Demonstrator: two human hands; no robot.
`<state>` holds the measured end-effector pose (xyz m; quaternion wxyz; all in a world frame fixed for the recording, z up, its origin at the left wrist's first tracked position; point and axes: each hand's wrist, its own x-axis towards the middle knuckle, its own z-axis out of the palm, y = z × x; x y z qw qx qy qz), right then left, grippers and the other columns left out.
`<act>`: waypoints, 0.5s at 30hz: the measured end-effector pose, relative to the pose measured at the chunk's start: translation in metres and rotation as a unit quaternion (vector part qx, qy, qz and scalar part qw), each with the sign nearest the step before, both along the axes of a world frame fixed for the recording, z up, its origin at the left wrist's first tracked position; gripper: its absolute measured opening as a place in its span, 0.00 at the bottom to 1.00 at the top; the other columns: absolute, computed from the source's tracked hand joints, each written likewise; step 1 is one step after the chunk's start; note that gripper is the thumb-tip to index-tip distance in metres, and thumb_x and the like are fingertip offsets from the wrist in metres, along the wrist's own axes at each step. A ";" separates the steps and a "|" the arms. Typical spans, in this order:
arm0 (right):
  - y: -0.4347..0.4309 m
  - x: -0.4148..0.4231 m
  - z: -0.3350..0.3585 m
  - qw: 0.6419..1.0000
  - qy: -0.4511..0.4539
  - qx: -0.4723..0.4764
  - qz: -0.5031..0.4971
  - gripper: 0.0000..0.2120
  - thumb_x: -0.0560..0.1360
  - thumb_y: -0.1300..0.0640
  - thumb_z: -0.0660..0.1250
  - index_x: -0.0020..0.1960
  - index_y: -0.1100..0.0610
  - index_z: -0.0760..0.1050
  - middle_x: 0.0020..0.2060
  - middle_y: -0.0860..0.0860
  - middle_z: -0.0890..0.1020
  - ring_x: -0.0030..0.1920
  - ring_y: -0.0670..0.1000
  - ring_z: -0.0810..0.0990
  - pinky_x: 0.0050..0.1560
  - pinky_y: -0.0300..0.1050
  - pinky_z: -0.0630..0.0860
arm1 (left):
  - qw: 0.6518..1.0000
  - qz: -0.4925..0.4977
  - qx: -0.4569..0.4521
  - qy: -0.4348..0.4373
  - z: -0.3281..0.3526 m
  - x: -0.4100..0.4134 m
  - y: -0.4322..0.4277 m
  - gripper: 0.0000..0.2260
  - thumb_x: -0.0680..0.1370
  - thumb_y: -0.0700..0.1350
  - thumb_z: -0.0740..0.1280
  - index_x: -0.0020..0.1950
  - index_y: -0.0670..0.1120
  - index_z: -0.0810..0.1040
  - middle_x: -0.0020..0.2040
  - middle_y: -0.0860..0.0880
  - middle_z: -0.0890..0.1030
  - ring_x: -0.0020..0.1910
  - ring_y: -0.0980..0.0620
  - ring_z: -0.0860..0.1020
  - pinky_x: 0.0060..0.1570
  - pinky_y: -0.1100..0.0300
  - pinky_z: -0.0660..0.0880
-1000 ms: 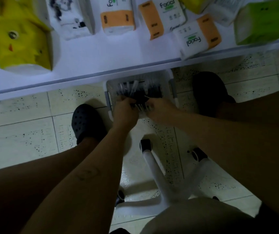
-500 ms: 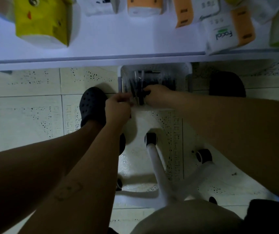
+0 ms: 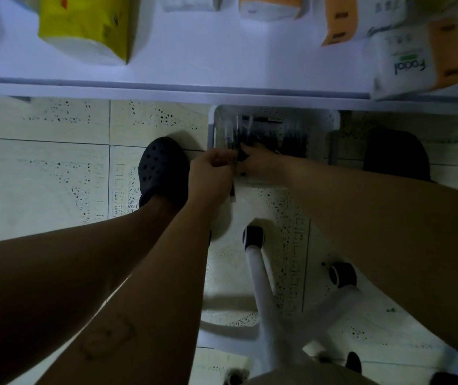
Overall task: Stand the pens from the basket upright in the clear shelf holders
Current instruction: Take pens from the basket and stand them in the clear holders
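A white perforated basket (image 3: pixel 330 120) stands on the floor between my feet, partly under the shelf edge, with several dark pens (image 3: pixel 291 137) lying in it. My left hand (image 3: pixel 212 176) hovers over the basket's near left corner, fingers curled round a few pens (image 3: pixel 233 190) whose ends stick out below the fist. My right hand (image 3: pixel 258 159) reaches into the basket beside it, fingers curled on dark pens. No clear holders are in view.
A white shelf (image 3: pixel 194 65) spans the top, carrying a yellow tissue pack (image 3: pixel 89 26) and orange-and-white tissue packs (image 3: pixel 422 59). A black clog (image 3: pixel 164 165) sits left of the basket, a dark shoe (image 3: pixel 397 154) right. A white chair base with castors (image 3: pixel 266 287) lies below.
The camera view has shifted right and closer. My left hand has drawn back from the basket toward its near left corner with pens in its grip; my right hand stays inside.
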<state>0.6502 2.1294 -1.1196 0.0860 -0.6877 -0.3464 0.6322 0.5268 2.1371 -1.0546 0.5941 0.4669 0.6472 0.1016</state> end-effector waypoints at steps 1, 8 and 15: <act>0.000 0.001 -0.004 1.000 -0.008 0.002 0.009 0.18 0.79 0.54 0.63 0.68 0.53 0.68 0.63 0.54 0.72 0.62 0.55 0.69 0.64 0.48 0.69 | 1.000 0.001 -0.006 -0.001 0.000 -0.001 -0.001 0.11 0.76 0.33 0.64 0.45 0.49 0.80 0.40 0.51 0.81 0.40 0.52 0.80 0.36 0.62 0.74; -0.022 0.012 0.017 0.978 -0.137 0.041 -0.152 0.15 0.78 0.53 0.67 0.55 0.64 0.81 0.52 0.58 0.83 0.49 0.54 0.81 0.54 0.47 0.79 | 0.998 0.031 -0.048 0.002 0.007 0.006 -0.003 0.11 0.77 0.33 0.59 0.41 0.46 0.75 0.39 0.46 0.77 0.37 0.49 0.77 0.32 0.59 0.72; -0.048 0.025 0.066 0.955 -0.150 0.088 -0.240 0.03 0.74 0.57 0.72 0.45 0.56 0.80 0.43 0.51 0.81 0.45 0.49 0.78 0.48 0.44 0.76 | 0.999 -0.030 0.019 0.006 0.035 0.017 -0.008 0.04 0.78 0.40 0.64 0.45 0.47 0.70 0.42 0.46 0.77 0.38 0.50 0.75 0.32 0.61 0.69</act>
